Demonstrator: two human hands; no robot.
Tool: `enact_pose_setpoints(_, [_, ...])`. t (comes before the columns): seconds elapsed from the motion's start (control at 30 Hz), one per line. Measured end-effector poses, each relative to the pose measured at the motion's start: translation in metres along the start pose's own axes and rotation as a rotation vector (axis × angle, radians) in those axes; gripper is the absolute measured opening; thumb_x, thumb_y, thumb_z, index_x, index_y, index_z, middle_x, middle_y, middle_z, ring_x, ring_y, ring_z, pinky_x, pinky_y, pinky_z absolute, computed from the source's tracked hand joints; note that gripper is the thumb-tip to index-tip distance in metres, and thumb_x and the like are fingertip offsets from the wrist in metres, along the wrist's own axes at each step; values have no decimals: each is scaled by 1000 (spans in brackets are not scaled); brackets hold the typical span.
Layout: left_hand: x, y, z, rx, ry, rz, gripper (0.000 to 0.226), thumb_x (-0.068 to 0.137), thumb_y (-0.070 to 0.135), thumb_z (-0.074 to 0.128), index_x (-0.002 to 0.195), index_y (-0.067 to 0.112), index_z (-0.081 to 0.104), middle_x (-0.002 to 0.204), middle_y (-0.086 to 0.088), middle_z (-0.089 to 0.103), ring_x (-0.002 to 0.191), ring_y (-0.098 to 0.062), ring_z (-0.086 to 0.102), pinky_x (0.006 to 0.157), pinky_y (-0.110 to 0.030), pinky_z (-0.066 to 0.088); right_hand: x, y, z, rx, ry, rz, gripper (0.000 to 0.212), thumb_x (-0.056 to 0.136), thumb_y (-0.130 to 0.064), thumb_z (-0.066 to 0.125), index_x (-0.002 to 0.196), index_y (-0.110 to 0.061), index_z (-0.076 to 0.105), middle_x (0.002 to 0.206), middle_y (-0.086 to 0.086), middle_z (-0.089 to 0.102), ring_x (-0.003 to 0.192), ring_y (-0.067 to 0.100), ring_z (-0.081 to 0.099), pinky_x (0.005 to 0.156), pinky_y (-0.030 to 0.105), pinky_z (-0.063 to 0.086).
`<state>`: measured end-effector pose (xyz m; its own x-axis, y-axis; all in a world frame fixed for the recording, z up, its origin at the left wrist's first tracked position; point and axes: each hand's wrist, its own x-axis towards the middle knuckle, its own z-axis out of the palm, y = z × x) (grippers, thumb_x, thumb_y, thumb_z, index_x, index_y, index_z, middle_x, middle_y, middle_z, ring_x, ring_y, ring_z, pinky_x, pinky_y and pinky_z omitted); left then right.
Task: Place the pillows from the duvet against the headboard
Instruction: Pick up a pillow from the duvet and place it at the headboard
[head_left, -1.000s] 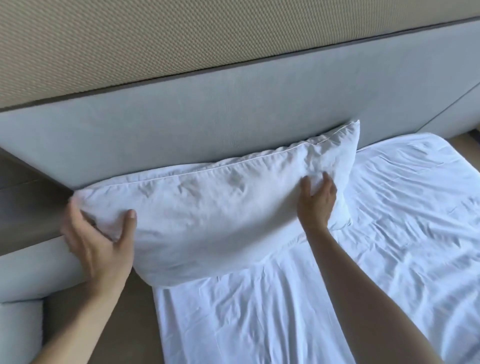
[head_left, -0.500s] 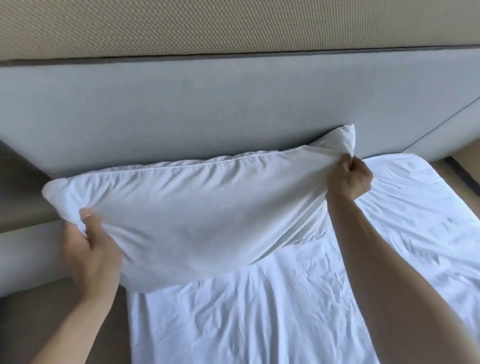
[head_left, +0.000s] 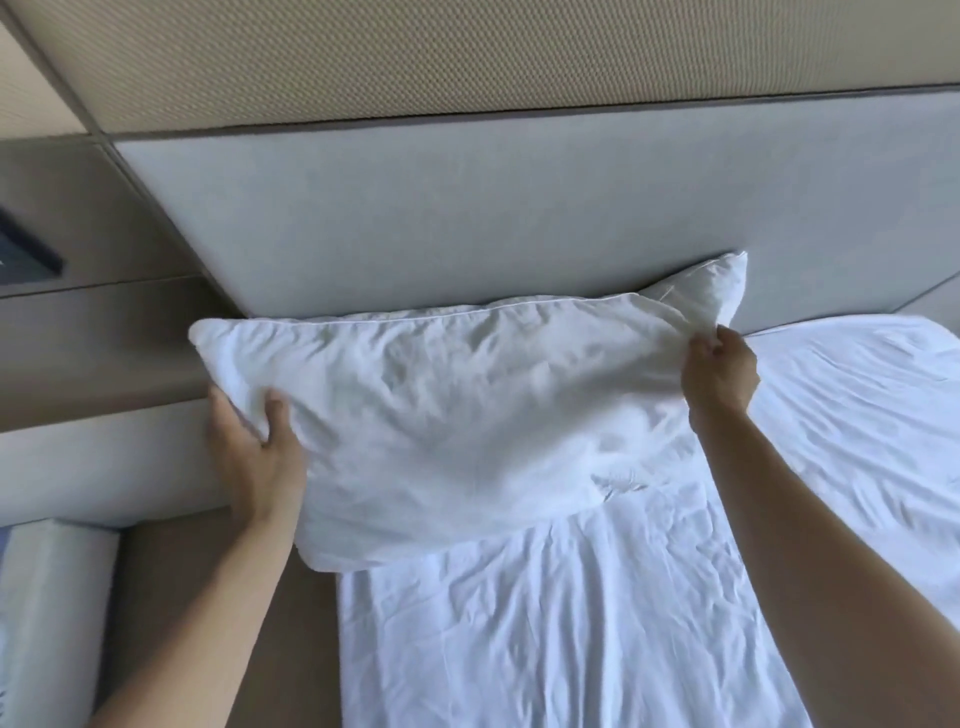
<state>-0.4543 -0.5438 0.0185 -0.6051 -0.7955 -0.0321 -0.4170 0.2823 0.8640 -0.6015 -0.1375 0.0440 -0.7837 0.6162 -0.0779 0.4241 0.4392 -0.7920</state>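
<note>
Head view: both hands grip one pillow (head_left: 457, 415) — left hand (head_left: 254, 457), right hand (head_left: 719, 371). It touches the headboard (head_left: 467, 218) — settling remains; other pillows unseen.

The bed (head_left: 597, 649) is covered by a wrinkled white sheet (head_left: 857, 415). One white pillow (head_left: 457, 426) lies on it at its head end, long edge against the grey padded headboard (head_left: 467, 218), its left end overhanging the bed's side.

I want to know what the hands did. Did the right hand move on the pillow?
Yes. The right hand slid from the pillow's front face to its right corner, nearer the headboard, and now pinches the fabric there.
</note>
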Motion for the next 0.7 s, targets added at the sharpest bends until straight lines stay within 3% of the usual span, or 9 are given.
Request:
enact_pose_setpoints(0.07, [-16, 5, 2, 175, 38, 260, 81, 98, 52, 49, 158, 6, 19, 164, -19, 24, 152, -35, 22, 124, -51, 18, -22, 10, 12, -126, -56, -166, 60, 102, -40, 48, 154, -13, 35, 158, 13, 39, 145, 31, 35, 116, 35, 26])
enact_pose_setpoints(0.1, [-28, 12, 6, 278, 27, 427, 83, 99, 52, 50, 159, 7, 16, 167, -20, 15, 154, -35, 14, 125, -52, 9, -37, 12, 21, -172, -86, -276, 68, 103, -45, 47, 159, -15, 23, 166, 14, 22, 153, 30, 19, 123, 38, 14])
enact_pose_setpoints(0.17, [-55, 26, 24, 478, -98, 797, 80, 99, 54, 49, 160, 13, 18, 168, -18, 11, 156, -35, 8, 123, -55, -1, -71, 15, 40, -248, -144, -485, 73, 102, -54, 43, 161, -23, 14, 170, 13, 2, 156, 28, 2, 124, 45, 2])
enact_pose_setpoints(0.23, [-69, 27, 50, 653, -229, 1100, 81, 96, 61, 50, 160, 17, 25, 168, -16, 15, 155, -35, 12, 122, -63, 4, -98, 17, 59, -356, -256, -718, 73, 100, -61, 37, 161, -29, 14, 170, 12, -2, 157, 27, -4, 122, 49, -3])
enact_pose_setpoints(0.33, [-48, 5, 71, 819, -302, 1221, 90, 89, 75, 51, 160, 26, 26, 169, -9, 14, 156, -30, 13, 122, -63, 9, -97, 36, 75, -565, -392, -987, 72, 97, -71, 28, 160, -41, 11, 170, 12, -4, 156, 25, -8, 122, 54, -5])
enact_pose_setpoints(0.4, [-16, -13, 67, 884, -254, 1184, 96, 86, 80, 48, 160, 24, 24, 169, -8, 13, 156, -30, 13, 123, -62, 10, -63, 47, 67, -650, -328, -843, 72, 96, -73, 26, 158, -46, 3, 170, 10, -7, 156, 25, -8, 121, 59, -4])
enact_pose_setpoints(0.53, [13, -22, 49, 944, -188, 1188, 96, 92, 78, 37, 162, 16, 14, 170, -9, 11, 156, -27, 11, 123, -60, 10, -4, 67, 10, -850, -257, -256, 77, 92, -77, 9, 156, -42, -16, 168, 5, -18, 155, 27, -16, 118, 65, -10])
enact_pose_setpoints(0.7, [-23, -6, 41, 941, -264, 1134, 93, 93, 72, 30, 161, 12, 14, 170, -11, 9, 157, -30, 6, 122, -63, 4, -50, 66, -38, -915, -256, -301, 76, 94, -74, 9, 157, -39, -16, 168, 9, -19, 154, 29, -19, 119, 62, -14])
